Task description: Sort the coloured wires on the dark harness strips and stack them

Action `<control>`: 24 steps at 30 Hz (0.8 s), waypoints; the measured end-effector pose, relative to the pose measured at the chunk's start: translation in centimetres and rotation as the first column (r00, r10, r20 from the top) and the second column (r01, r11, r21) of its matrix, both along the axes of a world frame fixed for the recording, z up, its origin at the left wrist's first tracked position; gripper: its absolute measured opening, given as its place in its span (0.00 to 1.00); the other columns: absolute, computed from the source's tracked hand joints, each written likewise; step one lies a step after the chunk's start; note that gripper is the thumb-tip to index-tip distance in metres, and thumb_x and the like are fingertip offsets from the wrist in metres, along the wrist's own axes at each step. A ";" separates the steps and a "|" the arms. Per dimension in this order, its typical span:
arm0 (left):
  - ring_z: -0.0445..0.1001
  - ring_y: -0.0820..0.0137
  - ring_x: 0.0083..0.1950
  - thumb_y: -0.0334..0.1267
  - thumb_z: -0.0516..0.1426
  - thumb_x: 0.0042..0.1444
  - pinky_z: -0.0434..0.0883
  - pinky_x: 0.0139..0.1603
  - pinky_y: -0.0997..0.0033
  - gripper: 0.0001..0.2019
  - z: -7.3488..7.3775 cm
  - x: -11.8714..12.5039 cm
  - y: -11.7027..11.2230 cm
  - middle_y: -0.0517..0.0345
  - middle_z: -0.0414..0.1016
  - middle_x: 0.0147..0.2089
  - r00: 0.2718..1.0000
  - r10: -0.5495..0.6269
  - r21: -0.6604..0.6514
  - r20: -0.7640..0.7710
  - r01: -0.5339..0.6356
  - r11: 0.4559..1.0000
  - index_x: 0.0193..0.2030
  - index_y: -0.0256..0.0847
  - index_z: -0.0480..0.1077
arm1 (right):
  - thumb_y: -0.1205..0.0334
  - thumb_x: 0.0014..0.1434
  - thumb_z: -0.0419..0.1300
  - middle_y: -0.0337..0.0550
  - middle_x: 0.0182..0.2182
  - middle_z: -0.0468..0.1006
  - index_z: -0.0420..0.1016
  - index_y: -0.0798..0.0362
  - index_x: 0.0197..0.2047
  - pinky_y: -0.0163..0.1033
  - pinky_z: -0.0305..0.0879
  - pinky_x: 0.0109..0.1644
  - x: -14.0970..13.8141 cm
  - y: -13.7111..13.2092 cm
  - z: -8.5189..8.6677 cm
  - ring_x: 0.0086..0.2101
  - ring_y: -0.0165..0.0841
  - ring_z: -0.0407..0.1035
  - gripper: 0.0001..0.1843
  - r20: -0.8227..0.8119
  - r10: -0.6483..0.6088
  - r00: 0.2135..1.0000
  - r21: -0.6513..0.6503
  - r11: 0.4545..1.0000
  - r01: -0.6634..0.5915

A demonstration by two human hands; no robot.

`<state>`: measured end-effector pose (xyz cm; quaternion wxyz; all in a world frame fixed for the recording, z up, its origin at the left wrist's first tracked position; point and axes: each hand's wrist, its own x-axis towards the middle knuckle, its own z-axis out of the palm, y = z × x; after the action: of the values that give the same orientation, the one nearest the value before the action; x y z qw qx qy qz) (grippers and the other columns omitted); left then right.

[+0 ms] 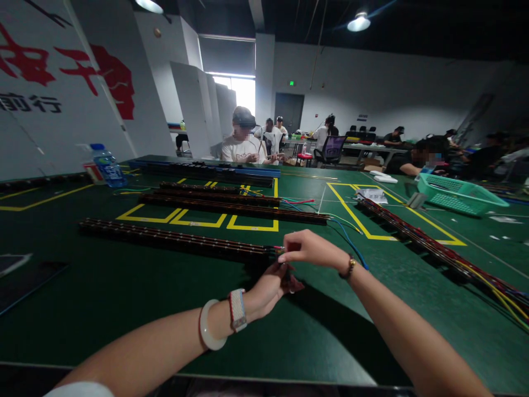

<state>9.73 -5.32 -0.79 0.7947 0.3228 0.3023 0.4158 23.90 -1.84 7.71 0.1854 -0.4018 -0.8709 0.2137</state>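
A long dark strip (173, 238) studded with small parts lies across the green table (124, 309). At its right end, my left hand (270, 286), wearing a white bangle and a watch, curls its fingers under the strip's tip. My right hand (309, 249), with a beaded bracelet, pinches something small at that same end; I cannot make out what. Red and blue wires (351, 242) trail away from the strip's end.
More dark strips (231, 208) lie farther back over yellow floor-tape boxes, and another strip with coloured wires (433, 248) runs along the right. A water bottle (108, 168) stands far left, a teal basket (458, 196) far right. Several people sit at tables behind.
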 end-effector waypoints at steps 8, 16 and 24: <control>0.72 0.72 0.26 0.44 0.50 0.61 0.71 0.39 0.63 0.10 -0.2 -0.6 0.8 0.63 0.66 0.24 0.970 -0.081 0.080 -0.227 0.102 0.992 0.36 0.38 0.62 | 0.36 0.58 0.48 0.36 0.20 0.64 0.66 0.54 0.25 0.32 0.59 0.29 4.5 5.2 -5.3 0.23 0.28 0.60 0.28 -0.450 -0.327 0.831 -0.159 0.945 0.286; 0.66 0.72 0.14 0.50 0.54 0.55 0.66 0.20 0.73 0.17 0.5 -3.0 4.4 0.63 0.62 0.14 0.734 -0.367 0.133 -0.572 0.524 0.841 0.26 0.37 0.66 | 0.43 0.58 0.54 0.42 0.34 0.74 0.71 0.57 0.38 0.35 0.63 0.40 3.5 5.5 -7.5 0.34 0.31 0.67 0.22 -0.375 -0.263 0.889 -0.275 0.947 0.165; 0.76 0.65 0.26 0.50 0.57 0.53 0.72 0.28 0.68 0.17 1.3 -3.4 4.2 0.46 0.77 0.26 0.759 -0.457 0.065 -0.463 0.544 0.837 0.32 0.34 0.71 | 0.45 0.62 0.50 0.44 0.37 0.75 0.73 0.55 0.40 0.39 0.63 0.47 1.9 2.5 -1.5 0.40 0.34 0.69 0.22 -0.484 -0.093 0.870 -0.173 0.985 0.009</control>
<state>6.33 -1.12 0.46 0.7546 0.5516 0.3295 0.1332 25.82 0.62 6.20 0.3715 -0.3713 -0.7640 0.3748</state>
